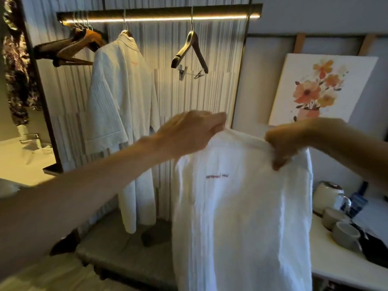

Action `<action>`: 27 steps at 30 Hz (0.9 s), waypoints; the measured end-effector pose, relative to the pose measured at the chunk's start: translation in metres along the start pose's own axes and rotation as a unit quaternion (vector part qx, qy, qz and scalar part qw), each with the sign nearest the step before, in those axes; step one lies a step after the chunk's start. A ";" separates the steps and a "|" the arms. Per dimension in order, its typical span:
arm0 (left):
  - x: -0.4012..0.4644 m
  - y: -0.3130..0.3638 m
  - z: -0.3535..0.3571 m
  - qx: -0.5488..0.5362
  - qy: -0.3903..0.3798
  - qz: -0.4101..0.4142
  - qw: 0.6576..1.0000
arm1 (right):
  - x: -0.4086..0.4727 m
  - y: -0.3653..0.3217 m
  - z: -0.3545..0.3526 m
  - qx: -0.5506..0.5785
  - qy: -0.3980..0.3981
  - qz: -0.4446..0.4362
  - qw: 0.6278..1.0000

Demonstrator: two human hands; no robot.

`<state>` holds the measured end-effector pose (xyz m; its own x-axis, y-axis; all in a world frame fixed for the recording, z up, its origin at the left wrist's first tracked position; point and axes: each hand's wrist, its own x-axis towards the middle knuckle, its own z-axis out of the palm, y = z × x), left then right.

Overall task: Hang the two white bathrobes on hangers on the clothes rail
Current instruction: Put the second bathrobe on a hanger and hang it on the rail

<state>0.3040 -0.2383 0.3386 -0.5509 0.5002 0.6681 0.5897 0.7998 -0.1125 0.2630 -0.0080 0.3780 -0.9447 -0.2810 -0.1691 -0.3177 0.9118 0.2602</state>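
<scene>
One white bathrobe (123, 97) hangs on a hanger from the lit clothes rail (159, 12), left of centre. An empty dark wooden hanger (190, 51) with two metal clips hangs from the rail to its right. I hold the second white bathrobe (241, 206) up in front of me by its collar, below that hanger. My left hand (193, 133) pinches the collar's left end and my right hand (294, 141) grips its right end. Small red lettering shows on its chest.
Several spare wooden hangers (69, 49) bunch at the rail's left end. A flower painting (319, 89) leans on the wall at right. Below it a white counter (340, 265) carries a kettle (327, 196) and two cups (344, 234). A grey bench (117, 248) sits under the rail.
</scene>
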 end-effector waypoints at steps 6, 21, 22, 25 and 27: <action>0.019 -0.013 -0.018 0.035 -0.103 -0.112 0.988 | 0.004 0.052 -0.003 0.023 0.483 0.101 0.869; -0.084 -0.105 -0.041 0.022 -0.089 -0.332 0.939 | 0.059 -0.014 0.058 0.220 0.220 0.036 0.950; -0.093 -0.120 -0.044 -0.050 -0.112 -0.381 0.916 | 0.068 -0.023 0.061 0.226 0.197 0.032 0.953; -0.112 -0.138 -0.046 -0.165 -0.083 -0.429 0.884 | 0.089 -0.050 0.048 0.255 0.229 0.013 0.939; -0.121 -0.145 -0.053 -0.199 -0.050 -0.462 0.863 | 0.098 -0.064 0.036 0.275 0.234 0.010 0.933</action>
<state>0.3163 -0.4328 0.3129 -0.9308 -0.2474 0.2692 0.0172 0.7059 0.7081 0.1933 -0.0833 0.3103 -0.9232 -0.2441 0.2967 -0.3306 0.8981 -0.2898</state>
